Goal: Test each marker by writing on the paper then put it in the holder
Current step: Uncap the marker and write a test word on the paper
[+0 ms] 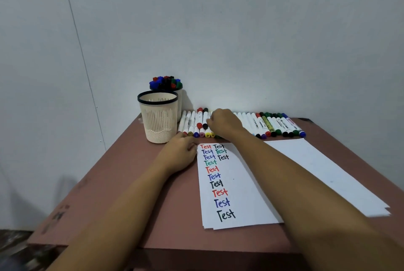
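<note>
Head view: right hand [223,123] covers the marker row [273,125] beside the holder [157,117].

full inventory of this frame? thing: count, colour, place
table: one, reddish-brown, against the wall
front holder: one, cream with dark rim, far left of table; looks empty
back holder: one, mostly hidden behind the front one, full of markers with red, blue, green and black caps
marker row: many, too many to count, white barrels with mixed caps, along the wall edge
written paper: one sheet or thin stack, white, centre, "Test" written in red, black, blue and green
blank paper: thin stack, white, right
left hand: resting at the written paper's top left corner
right hand: on the marker row, reaching for one
</note>
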Tool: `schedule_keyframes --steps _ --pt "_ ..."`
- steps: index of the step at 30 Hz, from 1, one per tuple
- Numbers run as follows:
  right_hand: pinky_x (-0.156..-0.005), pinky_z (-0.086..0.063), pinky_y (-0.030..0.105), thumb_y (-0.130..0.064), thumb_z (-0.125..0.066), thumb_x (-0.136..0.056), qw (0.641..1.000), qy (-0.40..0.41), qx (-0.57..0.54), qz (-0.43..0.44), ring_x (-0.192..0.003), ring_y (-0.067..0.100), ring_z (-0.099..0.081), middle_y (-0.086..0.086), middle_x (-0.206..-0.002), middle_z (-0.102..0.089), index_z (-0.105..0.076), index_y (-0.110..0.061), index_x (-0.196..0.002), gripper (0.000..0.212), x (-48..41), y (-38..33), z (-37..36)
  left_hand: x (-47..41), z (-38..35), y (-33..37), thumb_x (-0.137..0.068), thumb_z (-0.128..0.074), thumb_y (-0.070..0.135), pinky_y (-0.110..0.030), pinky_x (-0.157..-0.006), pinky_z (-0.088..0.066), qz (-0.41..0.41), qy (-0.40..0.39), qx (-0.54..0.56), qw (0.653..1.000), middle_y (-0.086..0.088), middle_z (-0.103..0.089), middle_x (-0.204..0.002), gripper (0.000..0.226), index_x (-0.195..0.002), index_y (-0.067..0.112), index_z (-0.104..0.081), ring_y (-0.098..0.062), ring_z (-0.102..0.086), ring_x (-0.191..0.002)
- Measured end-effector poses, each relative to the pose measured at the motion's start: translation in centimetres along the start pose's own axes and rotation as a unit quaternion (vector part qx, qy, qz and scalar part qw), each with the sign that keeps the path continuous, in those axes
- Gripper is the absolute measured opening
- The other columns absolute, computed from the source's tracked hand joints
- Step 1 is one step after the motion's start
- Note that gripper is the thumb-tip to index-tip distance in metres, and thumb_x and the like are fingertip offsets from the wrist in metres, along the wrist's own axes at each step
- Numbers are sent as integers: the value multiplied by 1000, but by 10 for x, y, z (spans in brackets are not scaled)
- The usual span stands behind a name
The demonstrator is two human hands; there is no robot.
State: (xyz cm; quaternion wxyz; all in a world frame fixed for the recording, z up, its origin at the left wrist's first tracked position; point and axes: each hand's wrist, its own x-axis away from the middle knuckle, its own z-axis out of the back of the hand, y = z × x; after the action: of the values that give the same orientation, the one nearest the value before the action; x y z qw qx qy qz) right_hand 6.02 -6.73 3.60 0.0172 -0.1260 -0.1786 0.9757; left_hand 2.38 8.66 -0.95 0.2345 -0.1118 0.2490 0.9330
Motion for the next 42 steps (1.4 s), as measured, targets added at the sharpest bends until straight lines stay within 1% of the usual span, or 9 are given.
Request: schedule_keyframes --steps 7,12,19,21,25,28,32,38,42 --pt "-82 -42 35 -37 -44 -97 998 -3 -9 -57 -112 30 -54 11 -120 -60 -56 -7 -115 37 -18 -3 -18 -2 0 -1 -96 -44 20 -25 -88 -37 3 4 -6 1000 -9 -52 -116 33 -126 18 -58 -19 -49 -107" --pt "-73 -39 31 -21 -52 -92 997 6 -25 -69 -106 29 -57 8 -107 -61 -52 -14 -94 7 -23 -11 -20 -4 -1 -1 -95 -45 20 -27 -90 -40 2 7 -14 1000 -10 -52 -117 33 -125 18 -59 -20 -50 -107" --pt "-74 -43 31 -18 -55 -91 994 12 -64 -90 -105 29 -58 10 -112 -62 -59 -7 -108 21 -28 -18 -25 -3 -1 -1 -95 -45 20 -30 -94 -40 1 8 -13 1000 -10 -52 -118 33 -125 17 -59 -21 -50 -108" --pt "-70 -41 29 -17 -55 -90 992 15 -80 -96 -99 28 -59 10 -103 -63 -58 -8 -92 9 -29 -17 -25 -3 -1 -1 -95 -45 21 -30 -94 -40 2 7 -13 1000 -10 -53 -118 33 -124 18 -60 -21 -50 -108" --pt "-53 -31 25 -16 -50 -93 984 58 -126 -113 -76 23 -48 0 -67 -43 -35 -14 -61 36 -26 -12 -15 -3 -1 0 -95 -45 20 -30 -92 -41 -1 13 -9 1000 -10 -54 -116 32 -123 16 -60 -22 -50 -107" --pt "-50 -27 25 -13 -50 -90 968 105 -187 -131 -58 17 -39 1 -61 -39 -31 -11 -60 36 -17 -2 5 -2 -1 1 -96 -45 22 -28 -89 -40 1 16 -3 1000 -11 -55 -115 32 -123 15 -59 -22 -50 -107" --pt "-56 -33 26 -11 -49 -85 943 135 -275 -129 -61 21 -44 25 -81 -67 -51 3 -66 24 11 17 29 0 0 3 -95 -47 20 -26 -92 -37 6 32 16 999 -12 -50 -124 34 -128 13 -55 -23 -49 -112" --pt "-55 -36 26 -11 -50 -89 907 118 -387 -117 -47 6 -50 8 -69 -63 -54 -4 -75 16 75 43 40 7 3 15 -92 -55 16 -19 -99 -29 -72 110 28 991 -12 -44 -133 49 -138 6 -41 -23 -43 -122" --pt "-52 -36 28 -10 -50 -89 892 102 -421 -130 -55 16 -44 7 -67 -63 -54 -7 -71 18 101 46 38 9 1 17 -91 -57 19 -12 -96 -22 -119 90 -2 989 -9 -44 -136 52 -139 9 -40 -20 -43 -125"
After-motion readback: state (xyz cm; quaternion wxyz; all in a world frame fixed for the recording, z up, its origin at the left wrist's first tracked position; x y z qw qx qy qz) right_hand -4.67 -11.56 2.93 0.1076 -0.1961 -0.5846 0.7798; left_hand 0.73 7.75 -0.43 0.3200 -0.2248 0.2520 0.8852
